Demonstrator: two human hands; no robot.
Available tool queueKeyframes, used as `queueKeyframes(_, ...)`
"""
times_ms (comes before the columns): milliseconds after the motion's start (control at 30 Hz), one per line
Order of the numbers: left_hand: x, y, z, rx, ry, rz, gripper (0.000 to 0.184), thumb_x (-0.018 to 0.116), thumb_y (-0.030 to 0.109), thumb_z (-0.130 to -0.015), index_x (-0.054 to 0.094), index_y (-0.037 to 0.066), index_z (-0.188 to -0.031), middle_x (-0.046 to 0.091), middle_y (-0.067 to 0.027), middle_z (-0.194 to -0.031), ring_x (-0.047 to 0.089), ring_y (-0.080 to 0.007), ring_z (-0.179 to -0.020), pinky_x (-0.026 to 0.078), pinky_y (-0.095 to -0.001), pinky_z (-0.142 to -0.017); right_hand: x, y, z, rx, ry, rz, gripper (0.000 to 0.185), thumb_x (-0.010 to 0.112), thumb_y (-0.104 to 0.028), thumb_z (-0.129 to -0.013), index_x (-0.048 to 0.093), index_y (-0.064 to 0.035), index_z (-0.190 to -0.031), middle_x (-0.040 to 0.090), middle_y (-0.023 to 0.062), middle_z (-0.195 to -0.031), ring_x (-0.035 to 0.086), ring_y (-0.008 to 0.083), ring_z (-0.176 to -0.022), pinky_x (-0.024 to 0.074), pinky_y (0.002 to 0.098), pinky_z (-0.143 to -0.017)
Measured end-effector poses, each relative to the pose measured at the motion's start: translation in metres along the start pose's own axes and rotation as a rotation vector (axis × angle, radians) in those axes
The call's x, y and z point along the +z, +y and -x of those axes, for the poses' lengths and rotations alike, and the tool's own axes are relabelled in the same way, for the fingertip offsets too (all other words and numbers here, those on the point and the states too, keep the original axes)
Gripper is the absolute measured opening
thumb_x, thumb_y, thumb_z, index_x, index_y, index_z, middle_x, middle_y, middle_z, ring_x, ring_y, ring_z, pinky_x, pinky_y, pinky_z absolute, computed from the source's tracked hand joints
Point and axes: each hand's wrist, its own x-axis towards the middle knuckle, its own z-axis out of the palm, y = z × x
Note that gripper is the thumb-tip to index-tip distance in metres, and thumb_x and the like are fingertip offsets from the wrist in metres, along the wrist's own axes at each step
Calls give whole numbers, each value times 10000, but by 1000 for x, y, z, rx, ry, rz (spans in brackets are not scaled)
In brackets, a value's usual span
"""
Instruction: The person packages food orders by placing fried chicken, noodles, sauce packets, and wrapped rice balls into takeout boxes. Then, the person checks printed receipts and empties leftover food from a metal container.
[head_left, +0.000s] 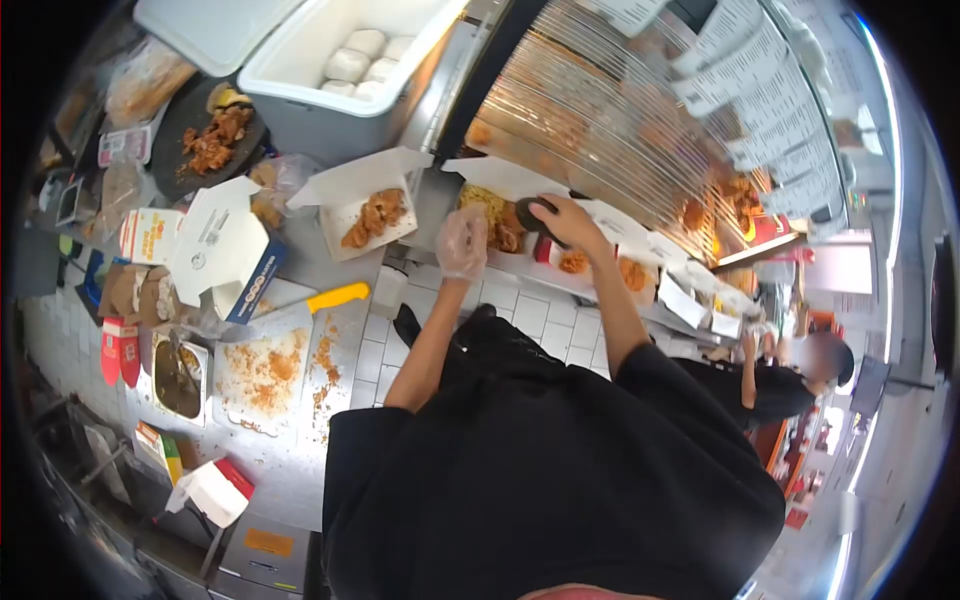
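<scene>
My left hand point(463, 244), in a clear plastic glove, is at the near left edge of an open white box of food point(490, 208). Its fingers look curled, but what they hold, if anything, cannot be made out. My bare right hand point(570, 222) grips a dark rounded object point(540, 218) over the right part of that box. Yellowish food and browned pieces show between the hands. To the left, another open white box point(335, 228) contains browned chicken pieces point(377, 218).
Left are a knife with a yellow handle point(338, 297), a stained cutting board point(262, 372), a metal pan point(181, 375) and a dark plate point(180, 150). A dough tub point(300, 92) and heated display point(590, 110) stand ahead. A co-worker point(790, 385) is at right.
</scene>
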Motion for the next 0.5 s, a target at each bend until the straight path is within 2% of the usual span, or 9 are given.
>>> queueKeyframes(100,-33,-3,26,-150,226,394,121,627,136,-899,658,56,-983,617,-128,-815,596,-292,-716,502,-380,-723,-48,-37,38,-53,-164,-275,487,585,-386,-961,582,-56,-1319,662,135,-1173,623,199,-1011,476,331,-915)
queueKeyframes(167,-94,8,33,-193,105,-140,141,620,170,-944,630,30,-945,621,-96,-839,595,-178,-822,494,-339,-762,-43,-77,41,-165,-287,-383,496,583,-383,-965,559,-65,-1345,659,119,-1184,618,196,-1026,465,332,-926)
queueKeyframes(200,-112,13,42,-261,181,-65,149,621,189,-940,636,41,-946,615,-94,-808,596,-199,-774,486,-346,-727,-36,-101,42,-210,-348,-432,505,584,-392,-963,551,-74,-1353,659,117,-1190,618,203,-1034,463,335,-934)
queueKeyframes(233,-125,19,50,-321,254,20,157,623,208,-937,642,53,-948,610,-91,-777,597,-219,-727,477,-354,-692,-19,-120,34,-307,-358,-454,511,585,-394,-963,541,-79,-1363,655,110,-1189,623,197,-998,475,330,-893)
queueKeyframes(300,-150,-40,96,-295,213,-161,168,607,209,-957,636,45,-938,625,-70,-792,601,-166,-757,483,-327,-707,26,-161,14,-552,-329,-479,523,586,-392,-965,517,-88,-1385,644,90,-1180,636,171,-881,515,313,-765)
queueKeyframes(367,-185,1,105,-506,197,-116,179,600,199,-964,636,30,-919,633,-78,-778,604,-164,-727,477,-314,-673,30,-241,8,-401,-484,-595,516,608,-379,-953,522,-104,-1381,659,85,-1064,621,147,-753,496,310,-607)
queueKeyframes(400,-199,13,108,-498,233,-137,186,598,196,-966,638,25,-905,627,-74,-754,591,-155,-701,474,-305,-663,32,-281,5,-317,-550,-648,514,619,-372,-946,524,-112,-1379,667,83,-1005,614,135,-689,487,309,-529)
queueKeyframes(433,-211,23,118,-500,265,-158,194,596,193,-969,639,21,-891,621,-70,-731,578,-146,-676,470,-296,-653,90,-296,-44,-927,-7,-528,548,597,-373,-948,476,-125,-1421,692,134,-995,668,223,-786,522,402,-686)
queueKeyframes(500,-223,10,152,-495,406,-46,210,609,202,-964,646,17,-873,625,-69,-710,580,-140,-666,470,-290,-647,78,-371,-64,-757,-110,-151,558,554,-380,-956,438,-136,-1444,678,224,-1042,667,328,-958,492,472,-862)
